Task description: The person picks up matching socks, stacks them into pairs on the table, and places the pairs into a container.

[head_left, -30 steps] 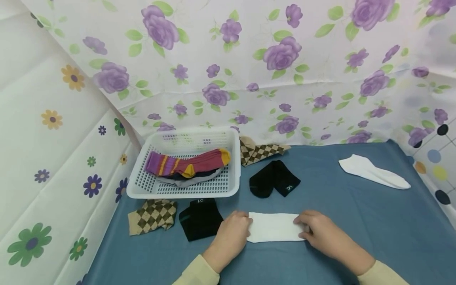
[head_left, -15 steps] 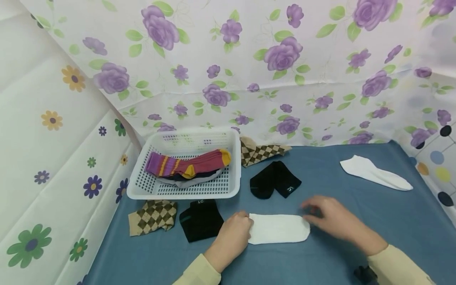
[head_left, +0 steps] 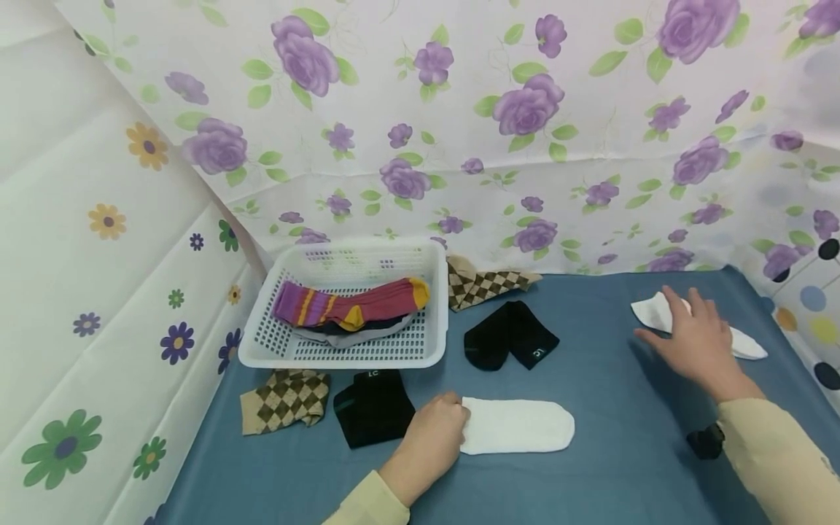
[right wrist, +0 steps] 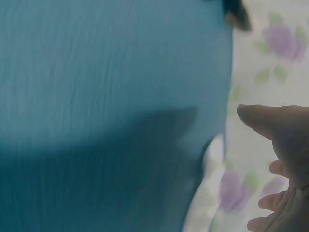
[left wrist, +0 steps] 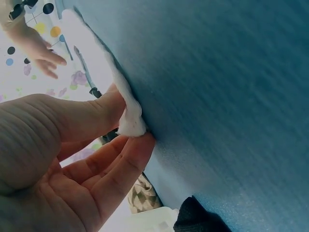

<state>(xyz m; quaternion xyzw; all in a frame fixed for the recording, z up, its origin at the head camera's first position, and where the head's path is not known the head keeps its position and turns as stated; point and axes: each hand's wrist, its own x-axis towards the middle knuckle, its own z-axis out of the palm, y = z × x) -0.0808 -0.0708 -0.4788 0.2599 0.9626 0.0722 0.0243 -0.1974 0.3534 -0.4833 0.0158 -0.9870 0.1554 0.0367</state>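
A white sock (head_left: pixel 518 426) lies flat near the front of the blue cloth. My left hand (head_left: pixel 434 432) pinches its left end between thumb and fingers, which the left wrist view shows up close on the sock's edge (left wrist: pixel 131 123). Over at the right, my right hand (head_left: pixel 697 341) hovers with fingers spread above a second white sock (head_left: pixel 747 344), covering its middle. In the right wrist view this hand (right wrist: pixel 285 164) is off the cloth, its shadow falling beside the sock (right wrist: pixel 206 188).
A white plastic basket (head_left: pixel 341 362) at back left holds striped purple-red and grey socks (head_left: pixel 354 305). Black socks (head_left: pixel 374 408) (head_left: pixel 508 335) and brown checkered socks (head_left: pixel 289 399) (head_left: pixel 492 284) lie around it. A floral curtain (head_left: pixel 459 204) stands behind the table.
My right hand has let go of the front sock's right end and moved right and away to above the second white sock. The left hand keeps its pinch in place.
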